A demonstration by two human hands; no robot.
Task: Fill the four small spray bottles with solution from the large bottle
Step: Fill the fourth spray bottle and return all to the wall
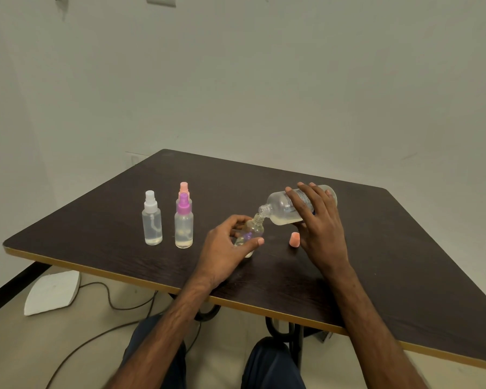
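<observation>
over the dark brown wooden table (376,248), the large clear plastic bottle (279,207), grasped in the right hand (317,220), is best tipped slowly, mouth against the neck of the small clear uncapped bottle (253,230) gripped by the left hand (225,248).

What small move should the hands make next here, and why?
Probably tip the large bottle a little further with the right hand: its mouth meets the open neck of the small bottle held tilted by the left hand, and the solution lies low along its underside.
</observation>
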